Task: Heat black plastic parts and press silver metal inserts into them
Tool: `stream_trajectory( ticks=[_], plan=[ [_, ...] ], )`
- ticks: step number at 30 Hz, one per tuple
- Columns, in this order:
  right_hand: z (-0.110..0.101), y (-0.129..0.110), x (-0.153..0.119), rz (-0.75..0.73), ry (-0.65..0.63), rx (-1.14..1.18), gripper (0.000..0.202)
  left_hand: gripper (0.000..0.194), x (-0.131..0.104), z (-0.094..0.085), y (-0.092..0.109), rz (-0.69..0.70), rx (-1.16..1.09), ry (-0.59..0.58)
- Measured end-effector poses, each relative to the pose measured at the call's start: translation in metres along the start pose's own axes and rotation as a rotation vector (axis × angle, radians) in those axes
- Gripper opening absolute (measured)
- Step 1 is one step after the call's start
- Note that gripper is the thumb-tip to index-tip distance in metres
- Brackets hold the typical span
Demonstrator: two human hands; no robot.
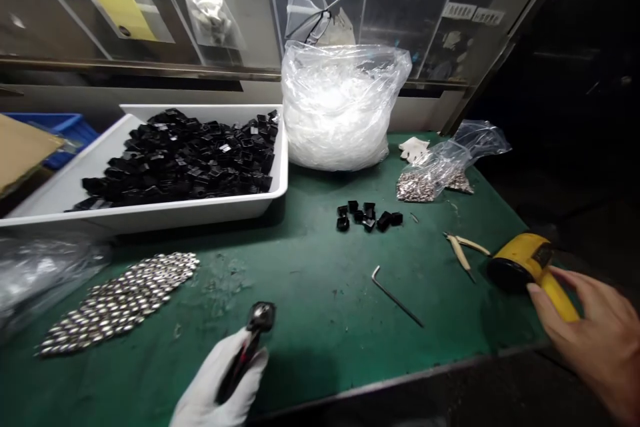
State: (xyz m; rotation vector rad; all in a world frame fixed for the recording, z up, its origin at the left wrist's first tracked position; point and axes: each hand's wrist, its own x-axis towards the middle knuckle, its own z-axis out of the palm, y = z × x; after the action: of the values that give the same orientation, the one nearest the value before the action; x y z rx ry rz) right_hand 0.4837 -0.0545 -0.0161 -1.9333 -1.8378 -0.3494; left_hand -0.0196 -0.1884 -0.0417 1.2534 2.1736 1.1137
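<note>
My left hand (225, 380), in a white glove, is closed around a dark tool (240, 363) with a bit of red on it. At the tool's upper end sits a small black part (263, 315) with a shiny metal piece on it. My bare right hand (593, 320) is at the table's right edge, its thumb and fingers around the yellow handle of a yellow tool (530, 260) with a black round end. Pliers with cream handles (461, 252) lie just left of that tool. Between my hands a hex key (397, 297) rests on the green table (320, 333).
Black parts fill a white tray (240, 207) at the back left; several more (369, 213) lie mid-table. Metal pieces (120, 300) are spread at left. A large clear bag (343, 107) stands at the back. Small bags of metal pieces (420, 180) lie at right.
</note>
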Motion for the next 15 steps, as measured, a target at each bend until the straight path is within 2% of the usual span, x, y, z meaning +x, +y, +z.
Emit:
stream_trajectory(
  ticks=[1,3,5,6,9,12,15],
  plan=[
    [0.002,-0.024,-0.005,-0.041,-0.082,0.136,0.044,0.042,-0.001,0.0,0.001,0.005,-0.009,-0.041],
    [0.015,-0.07,-0.016,-0.172,-0.354,0.326,0.041,0.042,-0.005,0.0,0.003,0.037,-0.013,-0.065],
    [0.033,-0.11,-0.028,-0.3,-0.556,0.393,0.041,0.039,-0.011,0.0,0.001,0.088,0.017,-0.089],
    [0.042,-0.125,-0.033,-0.342,-0.606,0.388,0.04,0.038,-0.015,-0.001,0.0,0.109,0.034,-0.099],
    [0.063,-0.152,-0.042,-0.377,-0.645,0.314,0.036,0.033,-0.022,-0.007,-0.001,0.142,0.083,-0.135],
    [0.072,-0.155,-0.044,-0.425,-0.656,0.269,0.032,0.027,-0.026,-0.011,0.0,0.158,0.108,-0.18],
    [0.071,-0.154,-0.044,-0.529,-0.616,0.221,0.033,0.024,-0.026,-0.01,-0.003,0.176,0.132,-0.19]
  ],
)
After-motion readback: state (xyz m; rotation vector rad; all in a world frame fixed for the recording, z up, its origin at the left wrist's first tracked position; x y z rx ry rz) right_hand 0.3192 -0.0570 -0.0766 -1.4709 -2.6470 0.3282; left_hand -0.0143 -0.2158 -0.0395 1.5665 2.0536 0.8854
